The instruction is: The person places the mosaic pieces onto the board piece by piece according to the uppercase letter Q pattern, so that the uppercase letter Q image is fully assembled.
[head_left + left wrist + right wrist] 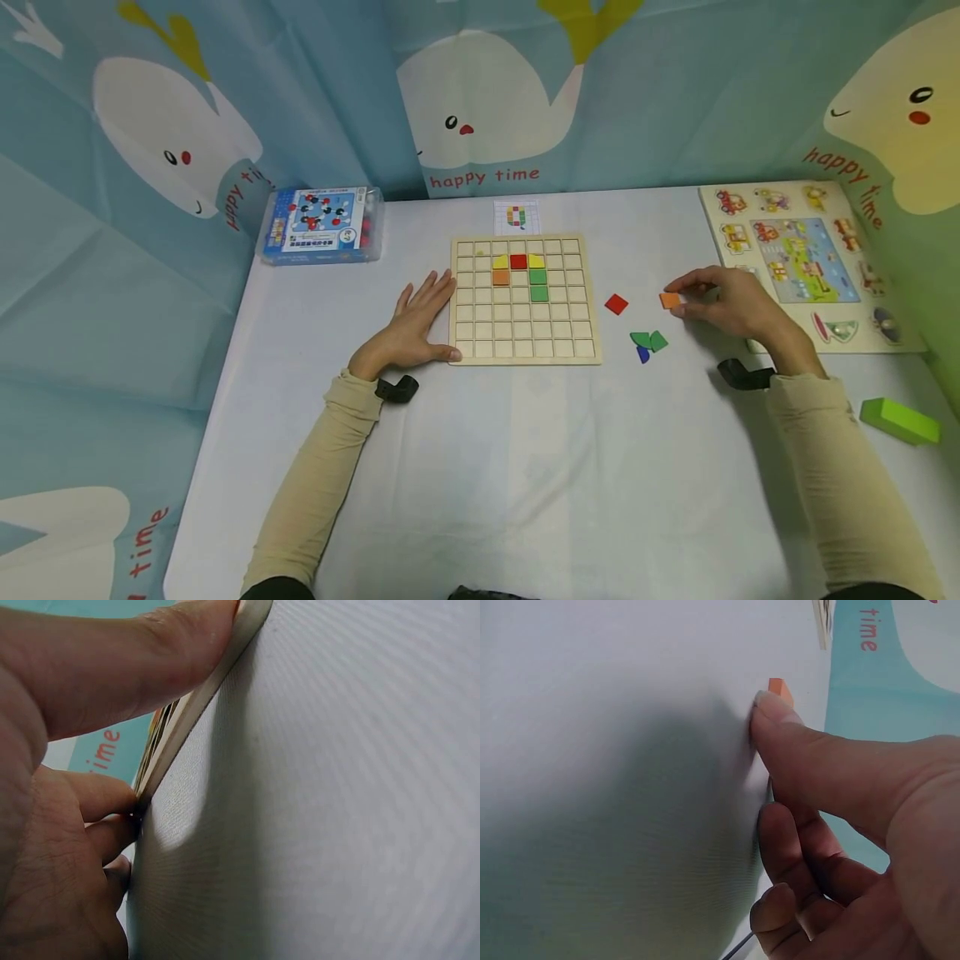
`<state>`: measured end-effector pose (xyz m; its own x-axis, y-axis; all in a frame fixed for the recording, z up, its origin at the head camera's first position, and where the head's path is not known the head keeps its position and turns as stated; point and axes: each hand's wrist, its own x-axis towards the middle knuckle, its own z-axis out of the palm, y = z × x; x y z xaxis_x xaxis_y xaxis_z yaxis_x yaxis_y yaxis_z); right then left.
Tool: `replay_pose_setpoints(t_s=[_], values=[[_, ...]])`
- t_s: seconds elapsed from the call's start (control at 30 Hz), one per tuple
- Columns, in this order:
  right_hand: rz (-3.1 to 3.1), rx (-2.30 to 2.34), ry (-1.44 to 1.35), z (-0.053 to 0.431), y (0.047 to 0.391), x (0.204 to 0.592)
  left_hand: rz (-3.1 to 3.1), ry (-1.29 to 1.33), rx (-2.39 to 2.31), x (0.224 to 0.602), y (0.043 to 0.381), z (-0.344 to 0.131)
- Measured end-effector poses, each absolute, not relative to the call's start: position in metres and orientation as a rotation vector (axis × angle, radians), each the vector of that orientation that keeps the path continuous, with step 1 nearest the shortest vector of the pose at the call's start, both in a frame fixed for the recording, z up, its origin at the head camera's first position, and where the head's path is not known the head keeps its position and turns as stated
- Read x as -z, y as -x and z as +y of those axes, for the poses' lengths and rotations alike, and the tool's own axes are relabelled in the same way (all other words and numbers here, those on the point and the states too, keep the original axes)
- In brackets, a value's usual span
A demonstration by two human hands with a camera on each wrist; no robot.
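Pinching orange square tile [667, 300] between thumb and fingertips: right hand [718, 304], remaining fingers curled, forearm angled inward from lower right in head view. Tile outline nearly square, long axis cannot be told; free edge points left, toward wooden grid board [521, 348]. Tile at left end of right hand, right of red square tile [617, 304]. Left hand [415, 329]: fingers extended, spread, touching board's left edge.
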<state>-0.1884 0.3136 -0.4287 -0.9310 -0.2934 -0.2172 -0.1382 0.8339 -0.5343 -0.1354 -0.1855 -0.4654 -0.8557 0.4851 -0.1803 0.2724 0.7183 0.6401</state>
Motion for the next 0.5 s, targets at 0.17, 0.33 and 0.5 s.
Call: replay_pose_setpoints(t_s=[0.17,0.33,0.5], values=[[2.734,0.759,0.357,0.3136,0.1867,0.4304,2.585,-0.594,-0.898,0.4655,0.1350,-0.1859],[2.765,0.722,0.391,0.3109,0.1856,0.4318,2.585,-0.589,-0.891,0.4650,0.1352,-0.1860],[2.771,0.691,0.416,0.3088,0.1830,0.4310,2.586,-0.588,-0.887,0.4655,0.1354,-0.1857]])
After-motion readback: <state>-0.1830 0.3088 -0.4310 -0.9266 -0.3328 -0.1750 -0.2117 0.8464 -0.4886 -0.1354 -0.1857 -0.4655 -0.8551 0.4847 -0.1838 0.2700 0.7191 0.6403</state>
